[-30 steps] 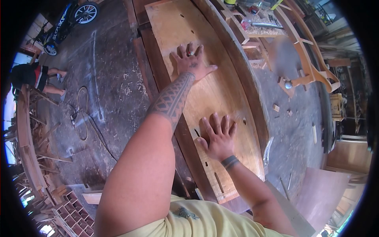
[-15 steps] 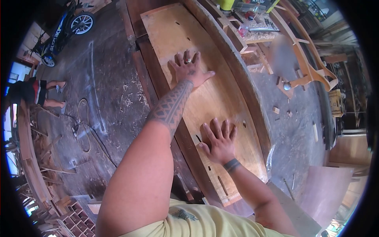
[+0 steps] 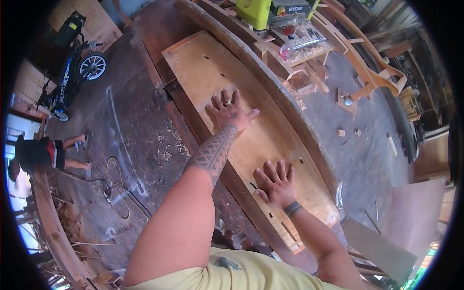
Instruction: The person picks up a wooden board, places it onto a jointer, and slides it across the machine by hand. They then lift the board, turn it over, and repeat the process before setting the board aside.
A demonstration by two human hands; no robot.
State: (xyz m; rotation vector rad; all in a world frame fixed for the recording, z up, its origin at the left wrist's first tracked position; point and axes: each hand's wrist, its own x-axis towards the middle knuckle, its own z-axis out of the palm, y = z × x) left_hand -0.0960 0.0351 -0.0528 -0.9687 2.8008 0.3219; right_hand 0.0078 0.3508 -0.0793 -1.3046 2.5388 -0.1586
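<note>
A long, pale wooden board (image 3: 193, 63) with several small slots lies inside a darker wooden frame that has a curved side (image 3: 285, 96). My left hand (image 3: 232, 112), wearing a ring below a patterned forearm, rests flat on the board's middle, fingers spread. Nearer to my body, my right hand (image 3: 278, 186) is also palm down on the board, with its fingers apart and a dark band round the wrist. Slots show beside and below the right hand. Neither hand holds anything.
At the back right, a green and grey machine (image 3: 253, 13) stands by a shaving-covered bench (image 3: 309, 46) with a bottle (image 3: 286, 49). A curved chair frame (image 3: 372, 79) is beyond. At left are a motorbike (image 3: 72, 72), a person (image 3: 41, 154) and a cable (image 3: 118, 186).
The view has shifted, so the board and both hands appear lower and the person at left shows more fully. Both hands remain at about the same places on the board.
</note>
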